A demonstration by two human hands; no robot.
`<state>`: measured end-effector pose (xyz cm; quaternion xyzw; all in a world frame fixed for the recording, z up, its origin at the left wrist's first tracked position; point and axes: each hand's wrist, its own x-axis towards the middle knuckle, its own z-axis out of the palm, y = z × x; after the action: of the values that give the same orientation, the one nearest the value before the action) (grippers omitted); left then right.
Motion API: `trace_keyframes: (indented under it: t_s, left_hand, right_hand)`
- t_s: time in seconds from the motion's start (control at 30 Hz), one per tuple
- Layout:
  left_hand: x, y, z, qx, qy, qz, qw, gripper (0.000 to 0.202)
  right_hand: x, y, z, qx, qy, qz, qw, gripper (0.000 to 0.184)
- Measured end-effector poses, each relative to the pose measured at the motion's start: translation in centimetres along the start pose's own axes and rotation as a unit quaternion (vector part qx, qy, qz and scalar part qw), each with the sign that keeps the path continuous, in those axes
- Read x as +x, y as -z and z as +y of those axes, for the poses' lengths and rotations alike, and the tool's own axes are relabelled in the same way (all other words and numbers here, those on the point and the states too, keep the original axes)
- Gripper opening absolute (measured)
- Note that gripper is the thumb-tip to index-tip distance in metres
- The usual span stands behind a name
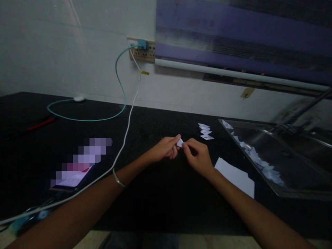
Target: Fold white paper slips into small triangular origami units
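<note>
Between my two hands, above the black countertop (166,197), is a small piece of folded white paper (180,142). My left hand (166,148) is closed on its left side, thumb on top and fingers curled beneath. The right hand (198,154) pinches its right edge between thumb and forefinger. Beyond my right hand, several small folded paper pieces (205,131) lie in a short row. A stack of white paper sheets (237,176) rests beside my right forearm and is partly hidden by it.
At right is a steel sink (290,152), with many folded paper pieces (255,159) along its left edge. A phone with a lit screen (75,174) lies at left. A white cable (129,128) crosses over near my left forearm. A teal cable (90,120) loops toward the wall socket (145,52).
</note>
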<state>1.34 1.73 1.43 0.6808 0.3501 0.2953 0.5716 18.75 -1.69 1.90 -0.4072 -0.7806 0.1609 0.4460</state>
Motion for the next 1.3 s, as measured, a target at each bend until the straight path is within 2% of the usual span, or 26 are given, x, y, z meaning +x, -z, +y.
trace_keyframes:
  t_s: [0.07, 0.17, 0.43, 0.53, 0.8, 1.03, 1.17, 1.3]
  left_hand:
    - [0.3, 0.1, -0.3, -0.03, 0.028, -0.017, 0.999, 0.073]
    - [0.5, 0.4, -0.9, -0.043, 0.025, -0.056, 0.997, 0.079]
    - [0.1, 0.8, -0.8, -0.068, -0.004, -0.123, 0.99, 0.071]
    - [-0.1, 0.7, -0.5, -0.056, -0.011, -0.136, 0.989, 0.07]
    - [-0.1, 0.5, -0.3, 0.047, -0.046, -0.115, 0.991, 0.071]
    - [-0.1, 0.1, -0.3, 0.035, -0.046, -0.11, 0.992, 0.061]
    - [0.0, 0.0, 0.0, 0.032, -0.047, -0.107, 0.993, 0.06]
    - [0.3, 0.1, 0.2, 0.023, -0.029, -0.112, 0.993, 0.061]
  right_hand:
    - [0.0, 0.1, -0.4, -0.048, 0.053, 0.006, 0.997, 0.021]
    - [0.0, 0.2, -0.6, -0.045, 0.074, 0.004, 0.996, 0.017]
    - [0.0, -0.1, 0.0, 0.045, 0.024, -0.02, 0.998, 0.011]
    - [-0.1, -0.1, 0.1, 0.044, 0.027, -0.02, 0.998, 0.009]
    - [0.0, 0.1, -0.5, -0.016, 0.047, -0.031, 0.998, 0.009]
    - [0.0, -0.2, -0.4, -0.021, 0.008, -0.047, 0.999, 0.011]
    - [-0.1, -0.3, -0.2, -0.015, 0.019, -0.011, 1.0, 0.009]
    - [-0.2, -0.2, -0.2, 0.0, 0.037, 0.062, 0.997, 0.012]
